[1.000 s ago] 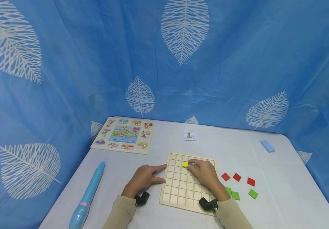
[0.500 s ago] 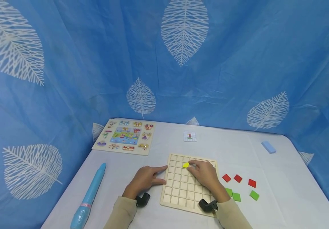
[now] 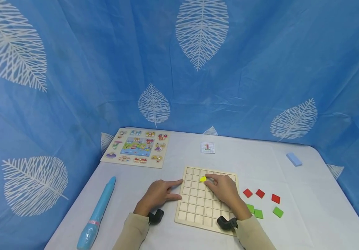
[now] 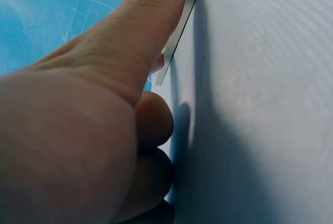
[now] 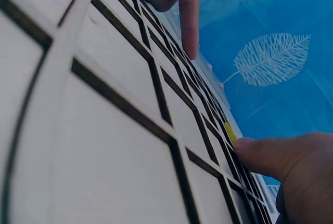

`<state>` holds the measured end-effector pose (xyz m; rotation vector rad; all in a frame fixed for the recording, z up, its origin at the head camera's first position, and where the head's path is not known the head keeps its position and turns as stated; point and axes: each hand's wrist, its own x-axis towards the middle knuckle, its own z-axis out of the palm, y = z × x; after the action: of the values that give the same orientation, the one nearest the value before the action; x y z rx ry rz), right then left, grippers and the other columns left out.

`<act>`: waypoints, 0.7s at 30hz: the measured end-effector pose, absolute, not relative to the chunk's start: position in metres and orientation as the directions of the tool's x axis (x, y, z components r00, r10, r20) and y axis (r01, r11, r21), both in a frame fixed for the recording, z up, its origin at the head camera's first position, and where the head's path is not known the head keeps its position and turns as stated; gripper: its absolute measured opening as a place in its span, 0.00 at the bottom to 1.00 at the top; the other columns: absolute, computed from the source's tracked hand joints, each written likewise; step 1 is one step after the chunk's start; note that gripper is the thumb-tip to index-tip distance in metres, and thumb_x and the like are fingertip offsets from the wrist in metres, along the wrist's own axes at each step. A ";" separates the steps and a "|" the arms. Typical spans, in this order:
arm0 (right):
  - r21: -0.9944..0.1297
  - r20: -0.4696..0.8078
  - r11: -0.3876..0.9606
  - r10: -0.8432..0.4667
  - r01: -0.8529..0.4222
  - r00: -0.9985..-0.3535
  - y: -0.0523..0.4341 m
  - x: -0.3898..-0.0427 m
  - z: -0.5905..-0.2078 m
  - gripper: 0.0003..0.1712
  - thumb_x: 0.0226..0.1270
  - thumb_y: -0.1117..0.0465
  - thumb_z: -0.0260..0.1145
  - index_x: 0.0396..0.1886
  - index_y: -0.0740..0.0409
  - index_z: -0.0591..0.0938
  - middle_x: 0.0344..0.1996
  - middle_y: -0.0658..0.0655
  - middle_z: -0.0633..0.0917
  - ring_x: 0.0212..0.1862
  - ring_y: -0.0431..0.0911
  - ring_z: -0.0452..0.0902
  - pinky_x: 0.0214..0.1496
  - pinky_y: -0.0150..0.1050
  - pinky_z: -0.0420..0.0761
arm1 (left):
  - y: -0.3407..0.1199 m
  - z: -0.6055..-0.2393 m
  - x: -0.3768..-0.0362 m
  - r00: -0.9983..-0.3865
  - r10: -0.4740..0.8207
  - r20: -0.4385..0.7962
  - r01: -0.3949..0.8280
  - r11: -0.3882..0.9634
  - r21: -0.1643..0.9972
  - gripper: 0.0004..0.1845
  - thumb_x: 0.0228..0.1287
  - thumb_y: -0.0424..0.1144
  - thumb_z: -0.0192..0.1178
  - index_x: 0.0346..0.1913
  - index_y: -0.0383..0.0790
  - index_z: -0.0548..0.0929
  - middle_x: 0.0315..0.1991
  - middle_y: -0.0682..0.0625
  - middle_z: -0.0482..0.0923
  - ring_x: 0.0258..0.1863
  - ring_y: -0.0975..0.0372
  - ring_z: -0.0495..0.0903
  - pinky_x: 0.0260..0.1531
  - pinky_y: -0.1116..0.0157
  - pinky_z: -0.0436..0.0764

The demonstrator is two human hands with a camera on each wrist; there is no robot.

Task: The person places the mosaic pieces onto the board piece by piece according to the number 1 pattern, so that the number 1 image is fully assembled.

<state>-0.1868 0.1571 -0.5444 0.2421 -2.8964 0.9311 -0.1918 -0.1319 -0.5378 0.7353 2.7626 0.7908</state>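
Observation:
A wooden grid board [image 3: 198,208] lies flat on the white table. A small yellow tile [image 3: 202,179] sits in a cell near the board's far edge, slightly askew. My right hand [image 3: 210,180] reaches over the board and pinches this tile at its right side. In the right wrist view a fingertip [image 5: 255,154] meets the yellow tile [image 5: 229,132] above the board [image 5: 114,130]. My left hand [image 3: 176,189] rests on the table beside the board, with index finger and thumb against its left edge. The left wrist view shows that index finger [image 4: 151,21] on the board's rim [image 4: 179,31].
Three red tiles [image 3: 260,193] and three green tiles [image 3: 258,214] lie right of the board. A small pattern card [image 3: 207,148] and a picture puzzle [image 3: 137,147] lie further back. A light blue tube [image 3: 96,215] lies at left, a blue block [image 3: 293,159] at far right. Blue leaf-print cloth surrounds the table.

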 end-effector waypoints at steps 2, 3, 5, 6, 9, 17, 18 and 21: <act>-0.572 0.133 0.801 -0.121 -0.176 -0.984 0.157 -0.187 -0.544 0.20 0.67 0.47 0.73 0.54 0.48 0.89 0.10 0.41 0.67 0.16 0.36 0.58 0.23 0.35 0.61 | -0.132 -0.538 -0.192 -0.864 0.502 -0.034 0.408 0.740 0.535 0.37 0.56 0.63 0.70 0.70 0.59 0.78 0.16 0.60 0.64 0.16 0.68 0.58 0.23 0.68 0.61; -0.573 0.134 0.801 -0.120 -0.176 -0.984 0.158 -0.187 -0.544 0.20 0.67 0.47 0.73 0.54 0.48 0.89 0.10 0.41 0.67 0.16 0.36 0.58 0.23 0.35 0.62 | -0.132 -0.538 -0.193 -0.865 0.501 -0.035 0.408 0.741 0.533 0.37 0.56 0.63 0.70 0.70 0.59 0.78 0.16 0.60 0.64 0.16 0.68 0.58 0.23 0.68 0.61; -0.577 0.135 0.798 -0.117 -0.175 -0.984 0.158 -0.187 -0.544 0.20 0.67 0.47 0.73 0.54 0.48 0.89 0.10 0.42 0.67 0.16 0.37 0.59 0.23 0.36 0.62 | -0.132 -0.539 -0.193 -0.865 0.500 -0.032 0.409 0.741 0.532 0.37 0.56 0.64 0.70 0.70 0.60 0.78 0.16 0.60 0.64 0.17 0.68 0.58 0.23 0.68 0.61; -0.574 0.136 0.800 -0.117 -0.174 -0.984 0.158 -0.187 -0.544 0.20 0.67 0.47 0.73 0.55 0.48 0.89 0.10 0.42 0.68 0.16 0.37 0.59 0.25 0.36 0.64 | -0.132 -0.539 -0.194 -0.864 0.502 -0.025 0.414 0.739 0.531 0.37 0.56 0.64 0.70 0.70 0.60 0.78 0.16 0.61 0.64 0.17 0.68 0.58 0.23 0.68 0.61; -0.569 0.137 0.803 -0.116 -0.174 -0.984 0.159 -0.186 -0.545 0.20 0.67 0.47 0.73 0.55 0.48 0.89 0.09 0.42 0.68 0.18 0.38 0.60 0.30 0.39 0.68 | -0.132 -0.540 -0.194 -0.861 0.508 -0.012 0.423 0.731 0.535 0.37 0.55 0.64 0.70 0.70 0.60 0.78 0.16 0.61 0.65 0.17 0.68 0.58 0.23 0.68 0.61; -0.574 0.133 0.800 -0.121 -0.176 -0.984 0.159 -0.184 -0.545 0.20 0.68 0.48 0.72 0.56 0.48 0.89 0.08 0.42 0.67 0.16 0.37 0.55 0.29 0.39 0.67 | -0.132 -0.538 -0.192 -0.866 0.500 -0.022 0.416 0.744 0.522 0.38 0.55 0.65 0.69 0.70 0.60 0.78 0.16 0.61 0.65 0.16 0.68 0.58 0.22 0.68 0.61; -0.573 0.130 0.800 -0.124 -0.176 -0.984 0.159 -0.184 -0.544 0.20 0.68 0.48 0.72 0.56 0.48 0.89 0.08 0.42 0.67 0.16 0.37 0.55 0.28 0.39 0.66 | -0.132 -0.539 -0.192 -0.865 0.500 -0.022 0.417 0.743 0.523 0.38 0.55 0.65 0.69 0.70 0.60 0.78 0.16 0.61 0.65 0.16 0.68 0.58 0.22 0.68 0.61; -0.575 0.129 0.798 -0.128 -0.179 -0.983 0.161 -0.182 -0.544 0.19 0.69 0.48 0.72 0.56 0.47 0.89 0.08 0.42 0.67 0.16 0.37 0.55 0.27 0.38 0.66 | -0.133 -0.540 -0.192 -0.864 0.503 -0.016 0.422 0.740 0.524 0.38 0.55 0.65 0.69 0.70 0.60 0.78 0.15 0.60 0.64 0.16 0.68 0.57 0.22 0.68 0.60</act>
<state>-0.1824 0.1607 -0.5439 0.2479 -2.8994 0.9393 -0.1916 -0.1326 -0.5397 0.7447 2.7827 0.7802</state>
